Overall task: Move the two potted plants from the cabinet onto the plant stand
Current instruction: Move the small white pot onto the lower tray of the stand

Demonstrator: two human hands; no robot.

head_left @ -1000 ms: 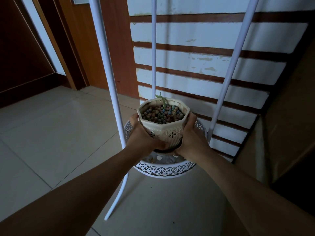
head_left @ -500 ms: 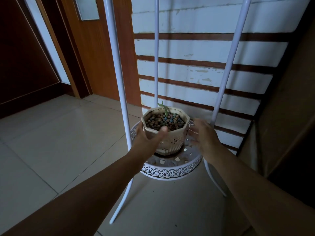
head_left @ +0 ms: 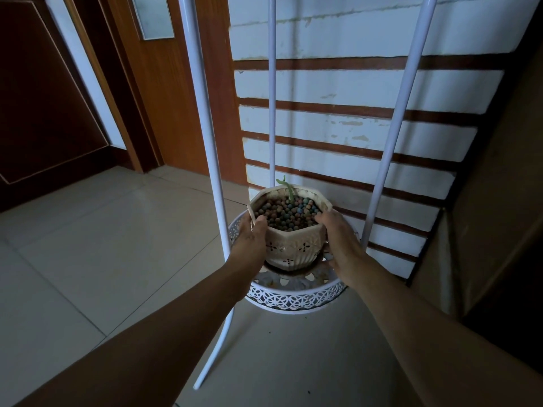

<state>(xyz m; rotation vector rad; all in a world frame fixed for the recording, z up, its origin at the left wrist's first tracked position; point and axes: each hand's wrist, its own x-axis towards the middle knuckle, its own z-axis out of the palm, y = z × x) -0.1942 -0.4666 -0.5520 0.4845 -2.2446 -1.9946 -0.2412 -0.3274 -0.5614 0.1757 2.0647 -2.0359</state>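
The white metal plant stand (head_left: 296, 298) with its lacy round tray stood against the striped wall. On that tray sat the cream eight-sided ceramic pot (head_left: 291, 245) of coloured pebbles. My left hand (head_left: 251, 240) and right hand (head_left: 338, 245) gripped its sides, though whether it rested fully, I couldn't tell.

One camera, worn on the person's head, looks forward and steeply down, close over the plant stand (head_left: 293, 301) and tiled floor (head_left: 88, 245), facing the striped wall (head_left: 352, 127).
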